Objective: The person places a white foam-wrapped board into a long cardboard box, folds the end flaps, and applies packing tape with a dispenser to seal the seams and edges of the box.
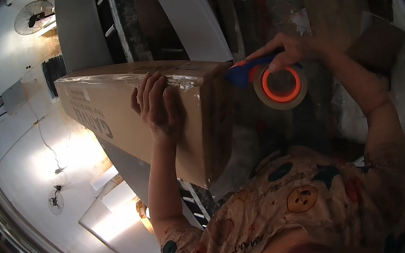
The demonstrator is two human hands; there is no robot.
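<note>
- Your left hand lies flat over the large cardboard box, fingertips bent just over its upper long edge near the right corner. The fingers are loosely side by side, pressing on the board rather than pinching anything.
- Your right hand, off the box's right end, is closed around a blue tape dispenser, the thumb laid along its near side.
- The dispenser carries a roll of tape on a bright orange core, hanging below your fingers. Its blue front end sits at the box's upper right corner; whether it touches the board, you cannot tell from here.
- Along the box's upper long edge runs a shiny strip of clear tape, wrinkled toward the right corner, close by your left fingers. Dark printing marks the long side below.
- Pale bars show in a dark frame beyond the box's upper edge and again past its lower right corner.
- To your right, past your forearm, are a brown cardboard piece and crumpled clear plastic.
- You wear a patterned shirt; two fans appear against the pale background at left.
</note>
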